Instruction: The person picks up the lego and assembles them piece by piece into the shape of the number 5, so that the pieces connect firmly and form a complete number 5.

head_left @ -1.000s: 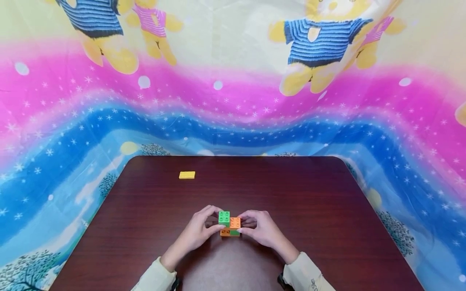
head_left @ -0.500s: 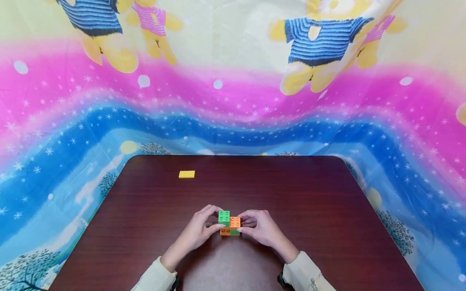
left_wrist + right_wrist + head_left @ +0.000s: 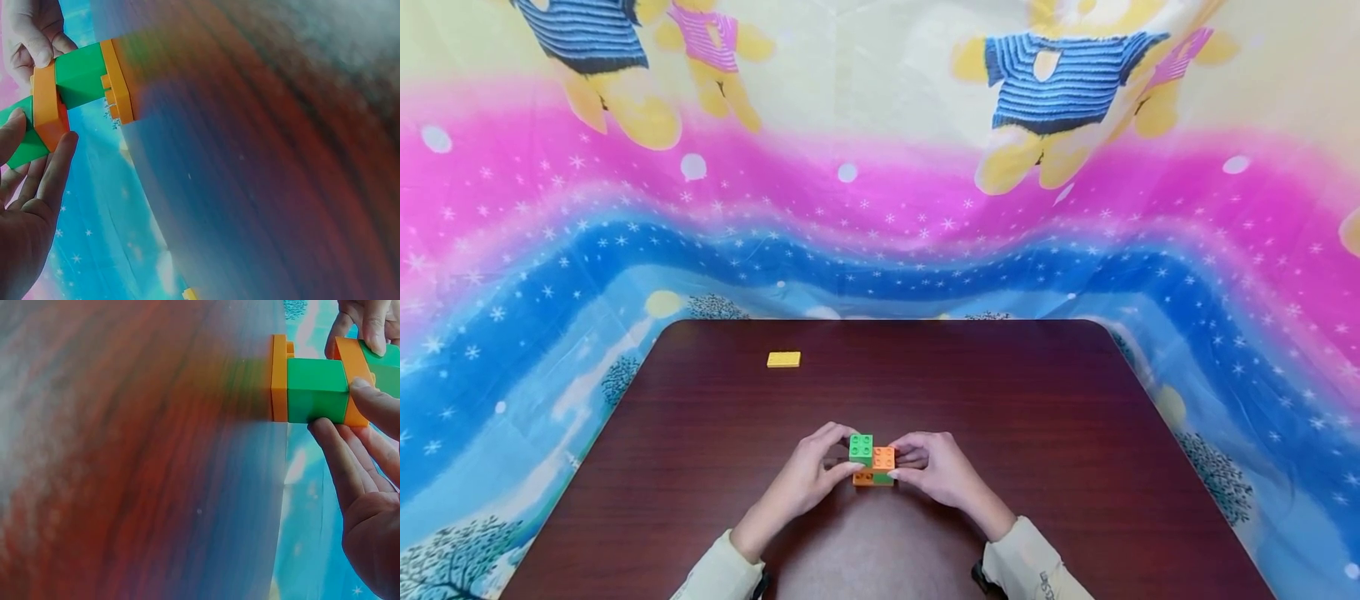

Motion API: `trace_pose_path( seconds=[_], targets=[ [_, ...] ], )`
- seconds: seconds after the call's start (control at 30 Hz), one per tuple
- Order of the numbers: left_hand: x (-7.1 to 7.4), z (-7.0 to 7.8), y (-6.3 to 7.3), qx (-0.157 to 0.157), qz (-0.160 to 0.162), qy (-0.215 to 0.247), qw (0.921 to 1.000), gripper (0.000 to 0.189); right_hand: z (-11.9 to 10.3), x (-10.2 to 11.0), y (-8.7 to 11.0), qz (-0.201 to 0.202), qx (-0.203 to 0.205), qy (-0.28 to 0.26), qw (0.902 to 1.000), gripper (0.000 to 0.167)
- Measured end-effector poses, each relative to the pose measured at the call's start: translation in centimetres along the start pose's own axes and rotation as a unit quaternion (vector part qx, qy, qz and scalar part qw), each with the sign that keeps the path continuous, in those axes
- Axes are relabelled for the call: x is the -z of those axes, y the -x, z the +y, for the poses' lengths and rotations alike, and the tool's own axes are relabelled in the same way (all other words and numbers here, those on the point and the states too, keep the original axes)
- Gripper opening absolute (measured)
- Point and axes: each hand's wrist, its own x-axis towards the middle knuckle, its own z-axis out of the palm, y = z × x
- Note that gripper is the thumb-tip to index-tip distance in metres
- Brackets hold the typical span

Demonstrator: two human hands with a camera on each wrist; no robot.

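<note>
A small stack of toy building blocks stands on the table between both hands. At its bottom lies an orange plate with studs showing on one side, and a lower green block sits on its right part. Above that is an upper orange plate, with a top green block on its left part. My left hand grips the top green block between thumb and fingers, one fingertip by the upper orange plate. My right hand holds the upper orange plate's right end, thumb on it, a finger under the lower green block's side.
A flat yellow plate lies toward the back left of the dark wooden table. A printed cloth with bears and snowflakes hangs behind and around the table's edges.
</note>
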Motion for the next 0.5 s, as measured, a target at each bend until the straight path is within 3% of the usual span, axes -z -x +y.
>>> trace_pose_path(
  seconds=[0.2, 0.5],
  targets=[
    [0.11, 0.08, 0.04, 0.005, -0.005, 0.000, 1.0000, 0.034, -0.13, 0.03, 0.02, -0.002, -0.001, 0.000, 1.0000, 0.030],
    [-0.05, -0.17, 0.02, -0.013, 0.000, 0.006, 0.9999, 0.029, -0.12, -0.06, 0.06, 0.000, 0.004, -0.007, 1.0000, 0.029]
  ],
)
